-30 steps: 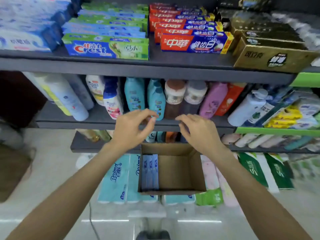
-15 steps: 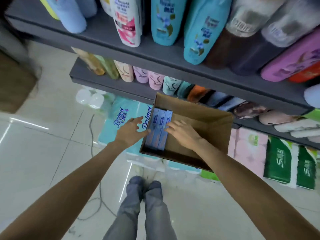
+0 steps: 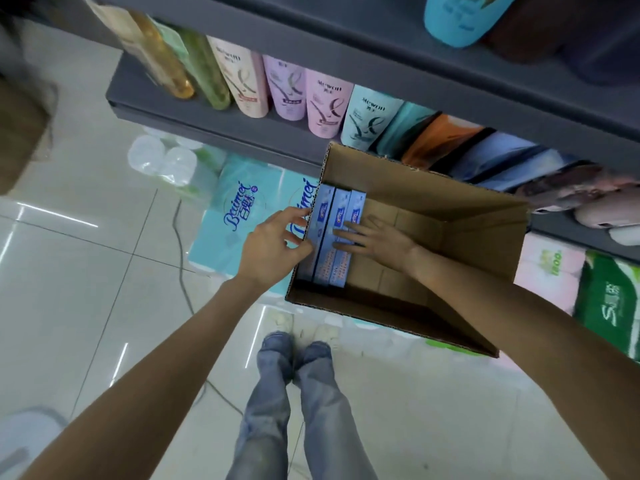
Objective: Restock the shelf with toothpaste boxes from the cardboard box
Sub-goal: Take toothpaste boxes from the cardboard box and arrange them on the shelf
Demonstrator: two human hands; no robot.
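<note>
The right hand (image 3: pixel 375 239) lies flat and spread inside the cardboard box (image 3: pixel 433 216), fingers extended across the toothpaste boxes (image 3: pixel 334 237), resting on them and not yet closed around any. The left hand (image 3: pixel 277 242) is half curled at the carton's left wall, its thumb and fingertips at the corrugated edge beside the outermost pack; whether it grips the wall or only steadies it cannot be told.

Three blue toothpaste boxes stand on edge, side by side, pressed against that left wall; the remaining cardboard floor is bare. The carton sits on wrapped tissue packs (image 3: pixel 239 216) on the floor, below a grey shelf (image 3: pixel 221 119) of bottles.

These packs are probably light, thin card sleeves: stiff along their length, easily dented on the broad faces, with a glossy print that may slip. A sensible hold would pinch all three together across their long narrow edges near the middle, pressing inward so they lift as one block.
</note>
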